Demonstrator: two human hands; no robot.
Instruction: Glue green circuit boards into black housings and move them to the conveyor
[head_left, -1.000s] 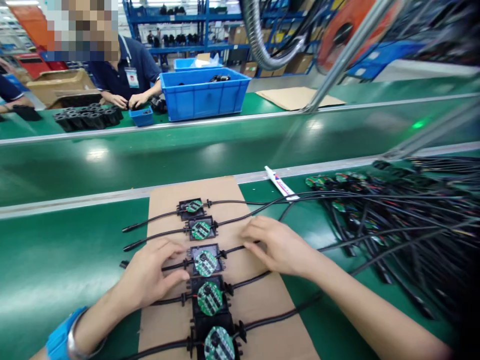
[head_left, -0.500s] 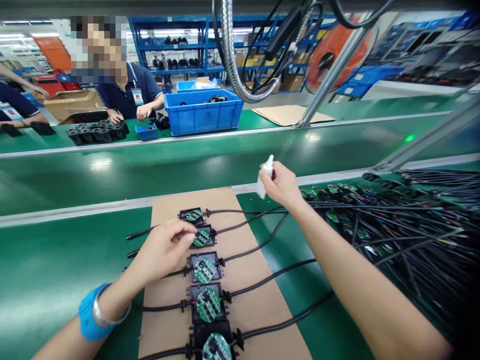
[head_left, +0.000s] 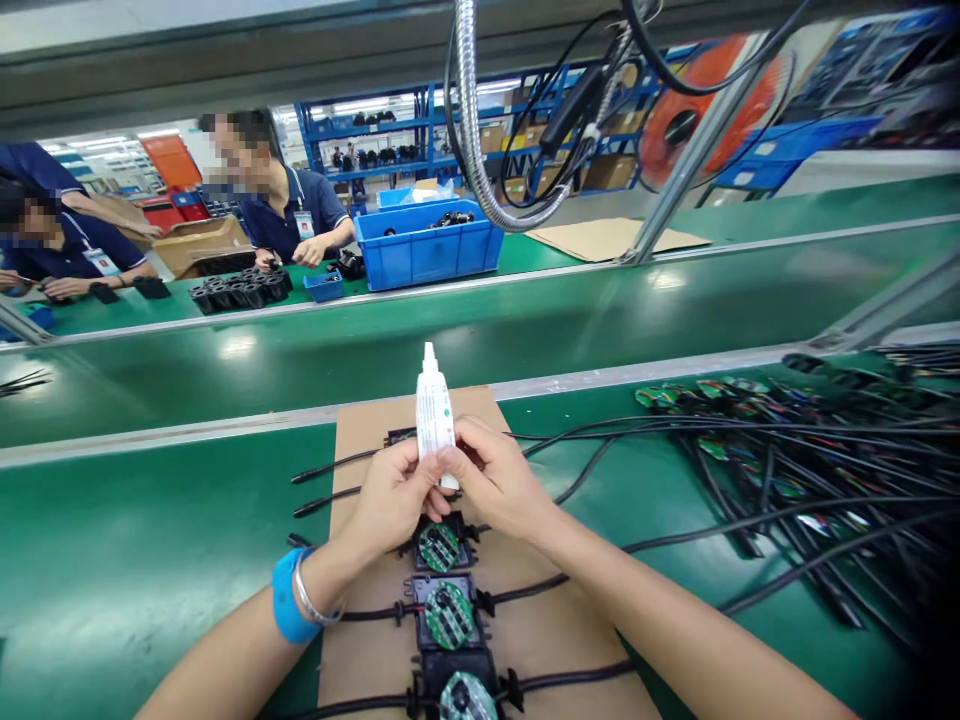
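Note:
A white squeeze tube (head_left: 433, 415) stands nozzle up, held between both hands over the row of parts. My left hand (head_left: 394, 495) grips its lower left side, and my right hand (head_left: 499, 475) pinches it from the right. Beneath them, black plastic housings with round green circuit boards (head_left: 448, 615) lie in a column on a brown cardboard sheet (head_left: 525, 620). Black cables (head_left: 574, 680) run out from both sides of the housings. The hands and tube hide most of the far housings.
A heap of black cables with green boards (head_left: 750, 450) lies on the right of the green bench (head_left: 150, 560). Across the raised ledge, a co-worker (head_left: 292, 205) sits by a blue bin (head_left: 427, 245) and black cylindrical parts (head_left: 240, 290). A flexible metal conduit (head_left: 469, 120) hangs overhead.
My right hand has brought the tube left and toward me. My left hand has left the circuit boards and now grips the tube too. The view has tilted up and shifted left.

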